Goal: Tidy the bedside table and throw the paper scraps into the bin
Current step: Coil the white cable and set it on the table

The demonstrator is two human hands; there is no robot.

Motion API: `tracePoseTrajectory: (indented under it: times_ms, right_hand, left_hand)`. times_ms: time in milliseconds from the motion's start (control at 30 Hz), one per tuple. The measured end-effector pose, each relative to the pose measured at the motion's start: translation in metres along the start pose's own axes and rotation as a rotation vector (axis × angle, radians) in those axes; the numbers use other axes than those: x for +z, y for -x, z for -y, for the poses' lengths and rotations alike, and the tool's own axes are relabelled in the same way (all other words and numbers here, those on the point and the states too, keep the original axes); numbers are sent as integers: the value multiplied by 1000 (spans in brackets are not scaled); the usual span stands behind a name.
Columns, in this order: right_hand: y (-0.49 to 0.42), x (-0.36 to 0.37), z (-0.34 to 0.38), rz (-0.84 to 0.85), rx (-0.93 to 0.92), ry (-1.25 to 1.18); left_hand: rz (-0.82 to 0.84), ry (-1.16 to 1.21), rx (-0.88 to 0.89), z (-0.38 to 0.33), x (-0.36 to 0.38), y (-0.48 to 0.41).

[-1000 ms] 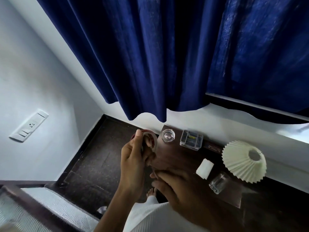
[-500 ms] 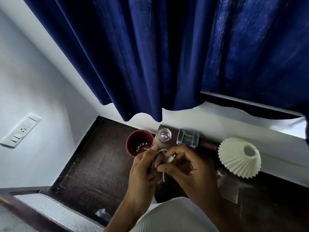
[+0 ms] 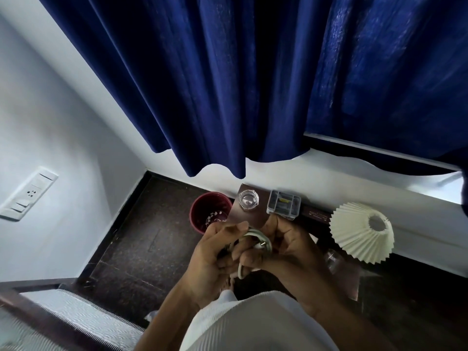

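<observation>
- Gripping a coiled white cable [image 3: 256,239], the left hand [image 3: 215,252] and right hand [image 3: 291,247] curl their fingers round its loops above the bedside table's [image 3: 250,220] near left corner. A slack grip could let the coil spring open.
- Its plug end could knock the glass dish [image 3: 248,200] at the far left corner, or the clear box [image 3: 283,205] beside it.
- The bin [image 3: 200,211], with pale scraps [image 3: 215,216] inside, stands just off the left edge, so a dropped cable could land in it.
- Bare tabletop shows between the dish and the hands. The lamp shade [image 3: 359,236] crowds the right side.
</observation>
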State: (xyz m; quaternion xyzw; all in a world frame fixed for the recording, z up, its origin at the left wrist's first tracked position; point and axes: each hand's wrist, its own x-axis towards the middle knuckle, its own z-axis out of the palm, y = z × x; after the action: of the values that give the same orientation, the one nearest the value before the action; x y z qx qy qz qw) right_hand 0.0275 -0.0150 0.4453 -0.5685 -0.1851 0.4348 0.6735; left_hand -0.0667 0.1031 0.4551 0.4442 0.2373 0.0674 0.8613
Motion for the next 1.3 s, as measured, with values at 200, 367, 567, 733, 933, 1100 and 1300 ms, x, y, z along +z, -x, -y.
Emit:
tracePoseTrajectory:
  times_ms: [200,367,567,733,933,1100,1300]
  right_hand:
    - [-1,1,-2,-101,33,63]
    - [2,-6,1,-54,82,7]
    - [3,5,-6,-30,159,-116]
    - [6,25,-13,-212,171,-198]
    - [7,29,-16,-461,-23,124]
    - [2,31,-20,-463,-127,287]
    - [-8,32,-32,-465,-92,409]
  left_hand:
    - [-125,-146,182,19,10,-4]
    - [19,-211,185,21,0,-3]
    - [-49,-174,330,27,-5,-7]
    - [-195,55,277,39,-5,-14]
    - [-55,146,190,44,-6,-13]
    - [-25,254,141,43,-11,-14]
    - [-106,199,173,48,-25,-17]
